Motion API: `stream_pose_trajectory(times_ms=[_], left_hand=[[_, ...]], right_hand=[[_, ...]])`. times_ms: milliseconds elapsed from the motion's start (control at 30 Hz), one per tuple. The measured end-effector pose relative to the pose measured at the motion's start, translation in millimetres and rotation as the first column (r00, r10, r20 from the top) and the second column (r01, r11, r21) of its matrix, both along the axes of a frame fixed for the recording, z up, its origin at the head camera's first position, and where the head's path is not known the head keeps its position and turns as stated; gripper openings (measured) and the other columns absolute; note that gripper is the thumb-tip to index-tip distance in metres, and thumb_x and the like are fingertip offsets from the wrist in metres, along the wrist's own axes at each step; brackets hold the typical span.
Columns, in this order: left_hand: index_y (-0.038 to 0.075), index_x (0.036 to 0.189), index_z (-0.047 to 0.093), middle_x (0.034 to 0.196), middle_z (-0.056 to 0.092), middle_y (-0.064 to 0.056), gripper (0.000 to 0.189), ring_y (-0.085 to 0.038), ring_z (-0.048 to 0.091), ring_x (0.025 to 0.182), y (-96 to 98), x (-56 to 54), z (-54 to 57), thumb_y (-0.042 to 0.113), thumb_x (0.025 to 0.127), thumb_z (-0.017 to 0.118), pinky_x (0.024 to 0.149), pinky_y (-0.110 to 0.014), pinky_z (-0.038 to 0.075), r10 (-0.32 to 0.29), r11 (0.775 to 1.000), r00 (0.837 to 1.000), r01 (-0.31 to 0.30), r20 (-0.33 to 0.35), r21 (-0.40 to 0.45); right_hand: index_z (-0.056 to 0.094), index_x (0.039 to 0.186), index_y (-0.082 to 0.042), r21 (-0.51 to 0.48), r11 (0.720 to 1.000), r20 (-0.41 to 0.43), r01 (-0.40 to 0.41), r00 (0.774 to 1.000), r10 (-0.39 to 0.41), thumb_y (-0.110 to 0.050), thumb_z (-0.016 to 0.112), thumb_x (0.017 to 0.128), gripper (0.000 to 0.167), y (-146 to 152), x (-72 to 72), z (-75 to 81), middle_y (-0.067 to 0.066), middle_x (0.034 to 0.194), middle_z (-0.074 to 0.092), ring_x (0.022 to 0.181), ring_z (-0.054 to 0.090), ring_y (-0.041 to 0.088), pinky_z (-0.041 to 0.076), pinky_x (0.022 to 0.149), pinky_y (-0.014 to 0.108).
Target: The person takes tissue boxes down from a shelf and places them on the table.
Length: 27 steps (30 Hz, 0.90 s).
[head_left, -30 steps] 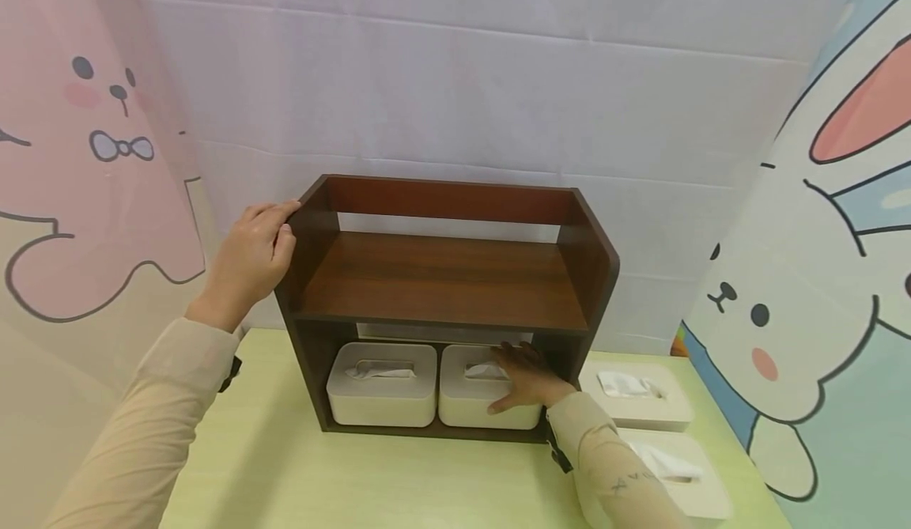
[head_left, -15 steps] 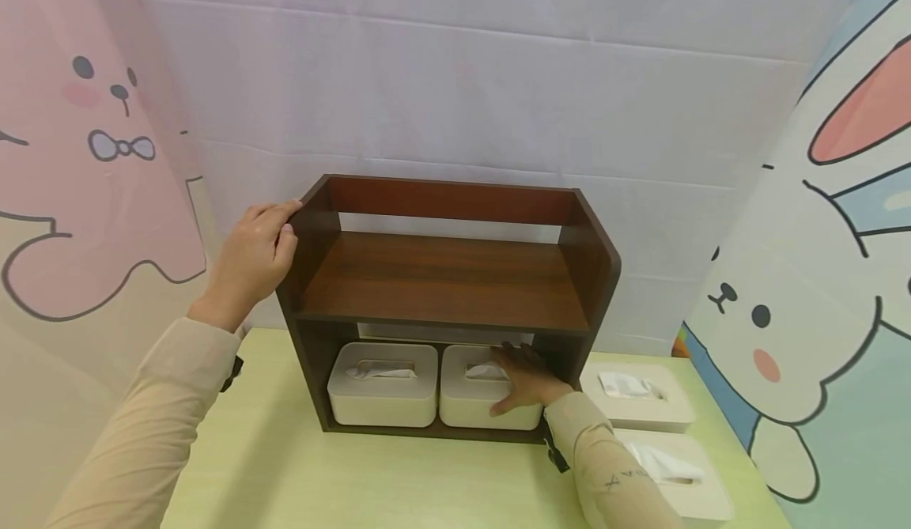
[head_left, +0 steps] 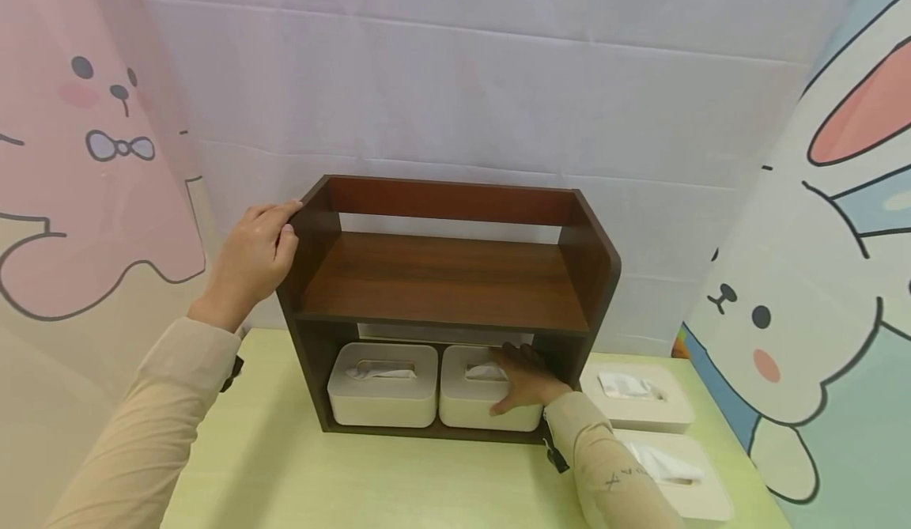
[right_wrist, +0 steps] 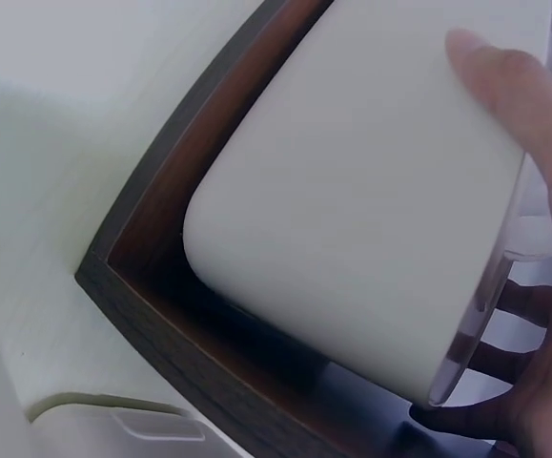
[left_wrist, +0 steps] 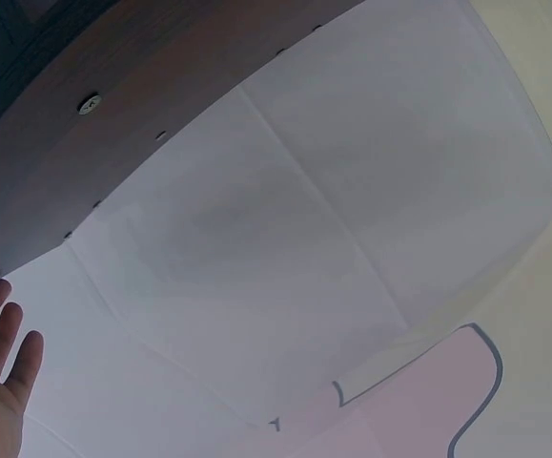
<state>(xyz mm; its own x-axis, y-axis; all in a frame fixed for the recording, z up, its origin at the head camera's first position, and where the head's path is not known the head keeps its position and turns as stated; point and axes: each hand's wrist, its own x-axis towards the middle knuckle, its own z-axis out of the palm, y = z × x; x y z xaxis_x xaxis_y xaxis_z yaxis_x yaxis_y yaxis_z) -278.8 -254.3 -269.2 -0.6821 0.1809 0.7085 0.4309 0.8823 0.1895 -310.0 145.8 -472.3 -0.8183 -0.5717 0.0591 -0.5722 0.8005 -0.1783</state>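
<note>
A dark brown two-tier desk shelf (head_left: pixel 444 280) stands on the table. Two white tissue boxes sit side by side in its lower compartment: the left tissue box (head_left: pixel 383 402) and the right tissue box (head_left: pixel 463 412). My right hand (head_left: pixel 530 379) holds the right box at its right end. The thumb (right_wrist: pixel 514 86) presses the front face, and the other fingers reach over the top and far side, partly hidden. My left hand (head_left: pixel 252 256) rests against the upper edge of the shelf's left side panel; its fingers (left_wrist: pixel 28 363) look fairly straight in the left wrist view.
Two more white tissue boxes lie on the table right of the shelf: a farther box (head_left: pixel 640 410) and a nearer box (head_left: pixel 701 489), partly behind my right sleeve. Pale cloth (head_left: pixel 455 94) hangs behind the shelf. Cartoon-printed cloths flank both sides.
Over the last second my right forearm has shifted very slightly to the left. Both hands keep their places, and the shelf and boxes look unmoved.
</note>
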Motion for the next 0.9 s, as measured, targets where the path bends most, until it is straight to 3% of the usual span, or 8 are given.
stream_pose_trajectory(times_ms=[400, 900], left_hand=[[-0.001, 0.126, 0.052, 0.126, 0.055, -0.018, 0.041, -0.036, 0.046, 0.114, -0.2, -0.9, -0.6, 0.014, 0.093, 0.033, 0.096, -0.050, 0.039, -0.005, 1.000, 1.000, 0.005, -0.001, 0.004], [-0.002, 0.125, 0.052, 0.124, 0.055, -0.019, 0.040, -0.036, 0.046, 0.114, 1.3, -0.8, -0.4, 0.013, 0.093, 0.033, 0.096, -0.050, 0.038, -0.016, 1.000, 1.000, 0.016, -0.006, 0.016]], right_hand=[[0.046, 0.130, -0.006, 0.011, 1.000, -0.017, 0.004, 1.000, -0.004, -0.047, 0.083, 0.050, 0.098, -6.2, 6.7, 6.5, 0.010, 0.113, 0.051, 0.103, 0.047, 0.027, 0.036, 0.093, 0.043], [0.044, 0.132, -0.004, 0.004, 0.998, -0.055, 0.056, 0.997, -0.056, -0.049, 0.083, 0.051, 0.101, -6.0, 13.6, 5.0, 0.014, 0.120, 0.049, 0.110, 0.047, 0.034, 0.033, 0.100, 0.048]])
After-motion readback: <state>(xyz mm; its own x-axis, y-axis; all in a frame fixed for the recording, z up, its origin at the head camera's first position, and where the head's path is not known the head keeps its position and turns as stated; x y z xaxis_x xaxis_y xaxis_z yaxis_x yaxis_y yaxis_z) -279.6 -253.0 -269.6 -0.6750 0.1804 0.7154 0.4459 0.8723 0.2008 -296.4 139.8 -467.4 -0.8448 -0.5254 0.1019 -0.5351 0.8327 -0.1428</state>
